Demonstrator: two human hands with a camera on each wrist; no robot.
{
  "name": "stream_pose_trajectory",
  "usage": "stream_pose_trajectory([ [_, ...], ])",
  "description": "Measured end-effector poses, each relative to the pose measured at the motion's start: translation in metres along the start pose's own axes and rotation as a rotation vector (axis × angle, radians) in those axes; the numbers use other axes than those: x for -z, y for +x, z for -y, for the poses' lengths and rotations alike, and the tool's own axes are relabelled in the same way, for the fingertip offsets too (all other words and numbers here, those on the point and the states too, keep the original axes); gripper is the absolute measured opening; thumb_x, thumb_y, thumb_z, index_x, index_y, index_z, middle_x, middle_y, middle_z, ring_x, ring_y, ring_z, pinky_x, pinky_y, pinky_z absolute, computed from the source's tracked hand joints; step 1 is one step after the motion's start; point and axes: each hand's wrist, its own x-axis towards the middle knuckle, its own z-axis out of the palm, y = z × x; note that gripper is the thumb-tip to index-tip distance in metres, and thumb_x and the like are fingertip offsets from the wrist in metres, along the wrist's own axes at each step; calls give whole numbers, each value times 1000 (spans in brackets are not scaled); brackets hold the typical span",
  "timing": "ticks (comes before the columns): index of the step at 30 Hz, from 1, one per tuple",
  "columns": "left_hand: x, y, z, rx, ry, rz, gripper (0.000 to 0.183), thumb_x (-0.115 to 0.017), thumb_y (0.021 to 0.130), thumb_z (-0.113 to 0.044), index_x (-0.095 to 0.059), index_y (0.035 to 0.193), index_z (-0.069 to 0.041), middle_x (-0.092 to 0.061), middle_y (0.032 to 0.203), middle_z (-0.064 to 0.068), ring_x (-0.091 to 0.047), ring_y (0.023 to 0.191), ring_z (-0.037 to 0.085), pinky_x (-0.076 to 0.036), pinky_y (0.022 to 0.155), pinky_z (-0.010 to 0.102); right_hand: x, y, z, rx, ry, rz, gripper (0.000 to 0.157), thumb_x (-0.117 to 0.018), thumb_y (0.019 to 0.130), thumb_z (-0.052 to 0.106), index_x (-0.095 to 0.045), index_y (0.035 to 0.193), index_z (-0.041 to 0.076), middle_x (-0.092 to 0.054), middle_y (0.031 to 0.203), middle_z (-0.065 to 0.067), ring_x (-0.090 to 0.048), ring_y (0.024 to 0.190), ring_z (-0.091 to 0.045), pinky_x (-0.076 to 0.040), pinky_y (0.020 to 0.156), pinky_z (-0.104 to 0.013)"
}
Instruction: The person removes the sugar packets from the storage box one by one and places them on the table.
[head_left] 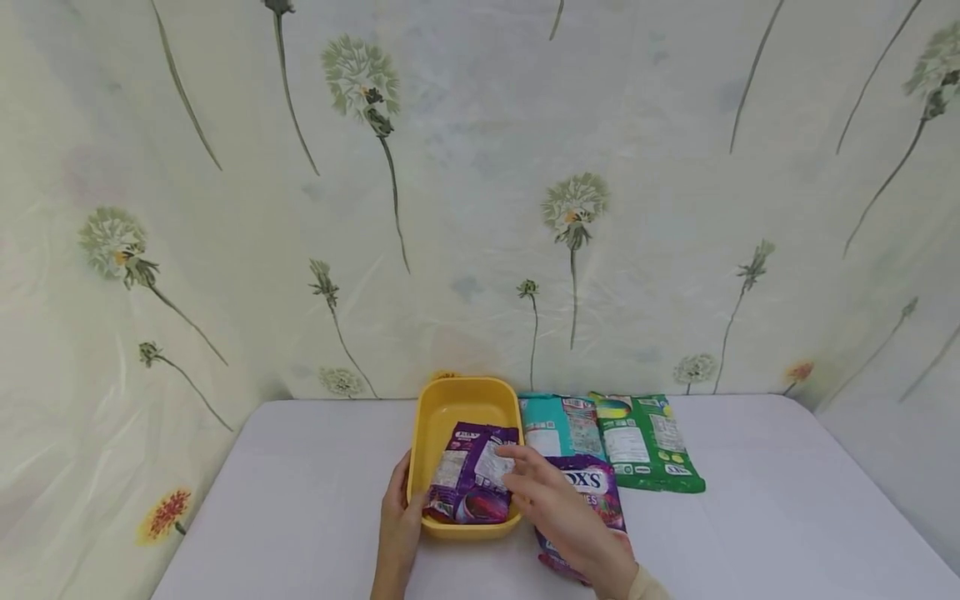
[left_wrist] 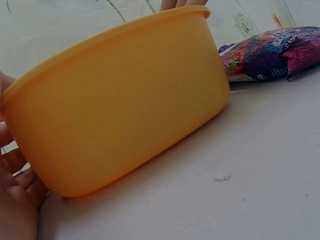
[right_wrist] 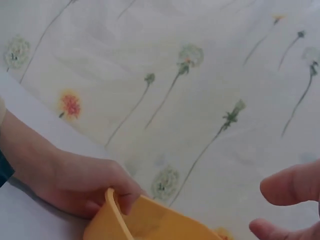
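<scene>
My left hand (head_left: 400, 517) grips the left wall of a yellow plastic tub (head_left: 465, 407), thumb over the rim; the right wrist view shows this hold on the rim (right_wrist: 111, 200) too. Inside the tub a purple candy packet (head_left: 465, 471) lies at the near end, leaning on the right side. Over the tub's right rim hovers my right hand (head_left: 562, 508), fingers loosely extended above that packet. In the right wrist view its thumb and a fingertip (right_wrist: 287, 187) stand apart with nothing between. Whether it touches the packet, I cannot tell.
Right of the tub, partly beneath my right hand, lies another purple candy packet (head_left: 600, 492). Behind it are a teal packet (head_left: 547, 417) and a green packet (head_left: 648, 442). A flowered sheet (head_left: 465, 208) hangs behind the white table (head_left: 315, 483).
</scene>
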Motion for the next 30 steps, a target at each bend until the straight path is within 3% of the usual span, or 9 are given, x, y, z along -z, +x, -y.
stream_pose_trajectory([
  [8,2,0,4,-4,-8,8,61,-51,85,-2,-37,144,-12,-36,151,12,-31,141,31,-28,113,48,-24,14,-5,-46,-115,-167,65,-59,88,34,-29,144,19,-5,157,-24,-4,142,-48,-15,110,-67],
  [14,1,0,6,3,-18,20,63,-51,83,-2,-37,144,-13,-36,151,11,-32,140,31,-28,113,49,-33,31,-13,-66,-174,-228,69,-59,87,36,-26,145,18,-20,153,-22,-21,137,-47,-19,106,-71],
  [17,0,-1,8,8,-15,25,63,-51,83,-3,-38,144,-15,-37,151,10,-32,141,30,-29,113,48,-33,40,-17,-70,-164,-258,69,-58,87,37,-25,145,18,-20,152,-23,-23,136,-48,-18,106,-71],
  [21,0,-1,8,7,-13,11,64,-51,82,-2,-38,143,-15,-38,150,9,-35,139,30,-30,112,48,-35,52,-23,-58,-107,-283,65,-57,88,33,-27,143,17,-19,153,-21,-20,137,-48,-15,106,-72],
  [26,-1,-1,5,20,-11,19,68,-52,79,-2,-38,144,-17,-38,150,7,-35,139,29,-32,112,49,-34,65,-27,-81,-79,-321,56,-55,89,29,-34,140,17,-30,147,-18,-29,133,-44,-21,106,-70],
  [30,1,0,5,19,-13,16,68,-52,80,-2,-37,144,-19,-38,150,5,-35,140,28,-33,111,48,-30,72,-26,-101,-101,-251,48,-55,90,28,-44,134,13,-35,145,-18,-29,132,-43,-20,107,-69],
])
